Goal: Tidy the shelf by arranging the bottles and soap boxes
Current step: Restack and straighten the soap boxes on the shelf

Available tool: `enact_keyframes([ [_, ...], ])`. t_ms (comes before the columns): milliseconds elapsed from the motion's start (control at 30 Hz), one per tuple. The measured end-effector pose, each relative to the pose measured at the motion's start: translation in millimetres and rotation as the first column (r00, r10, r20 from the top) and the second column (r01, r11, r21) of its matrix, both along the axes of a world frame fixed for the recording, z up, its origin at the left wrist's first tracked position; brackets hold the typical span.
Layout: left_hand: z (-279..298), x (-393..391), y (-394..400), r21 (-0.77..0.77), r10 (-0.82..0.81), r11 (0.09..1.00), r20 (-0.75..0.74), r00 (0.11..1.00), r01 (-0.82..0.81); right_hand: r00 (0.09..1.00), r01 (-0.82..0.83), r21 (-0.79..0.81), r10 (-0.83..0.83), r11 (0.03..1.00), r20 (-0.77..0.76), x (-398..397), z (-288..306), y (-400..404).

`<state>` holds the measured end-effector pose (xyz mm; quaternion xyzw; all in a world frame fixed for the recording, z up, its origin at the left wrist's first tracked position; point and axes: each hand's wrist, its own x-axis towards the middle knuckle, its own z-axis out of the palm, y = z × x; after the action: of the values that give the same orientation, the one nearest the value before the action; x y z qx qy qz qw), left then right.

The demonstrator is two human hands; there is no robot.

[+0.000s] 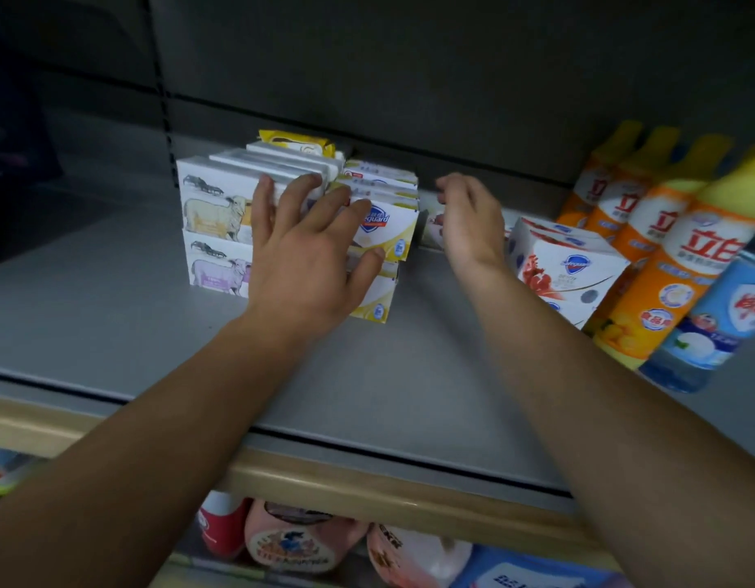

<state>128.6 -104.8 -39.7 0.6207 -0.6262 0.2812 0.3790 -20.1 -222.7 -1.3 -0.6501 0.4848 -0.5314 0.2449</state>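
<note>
On the grey shelf (113, 299) stand white soap boxes with sheep pictures (217, 218), stacked two high in rows, a yellow pack (297, 142) behind them. Beside them are white and yellow Safeguard soap boxes (390, 222). My left hand (308, 256) lies spread flat against the fronts of both stacks, fingers straight. My right hand (469, 218) hovers to the right of the Safeguard stack, fingers loosely curled, holding nothing; it partly hides a small box behind it. A white and red Safeguard multi-pack (566, 265) stands further right. Orange bottles with yellow caps (664, 265) line the right side.
A blue and clear bottle (723, 328) leans at the far right front. The shelf's tan front rail (367, 490) runs across below my arms. Under it, a lower shelf holds pink and red packages (299, 541). Bare shelf surface lies to the left and in front of the boxes.
</note>
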Motion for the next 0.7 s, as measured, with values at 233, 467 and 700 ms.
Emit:
enact_keyframes([
  [233,1,-1,3,-0.011,-0.021,1.000,-0.020,1.000,0.021,0.871,-0.223,-0.201,0.102,0.954,-0.481,-1,-11,28],
  [467,2,2,9,-0.036,-0.102,0.994,-0.079,0.992,0.100,0.860,-0.126,-0.376,-0.088,0.918,-0.503,3,-10,41],
  [700,10,-5,18,-0.018,-0.170,0.985,-0.018,0.985,0.170,0.955,-0.090,-0.237,0.016,0.967,-0.296,-37,-4,81],
])
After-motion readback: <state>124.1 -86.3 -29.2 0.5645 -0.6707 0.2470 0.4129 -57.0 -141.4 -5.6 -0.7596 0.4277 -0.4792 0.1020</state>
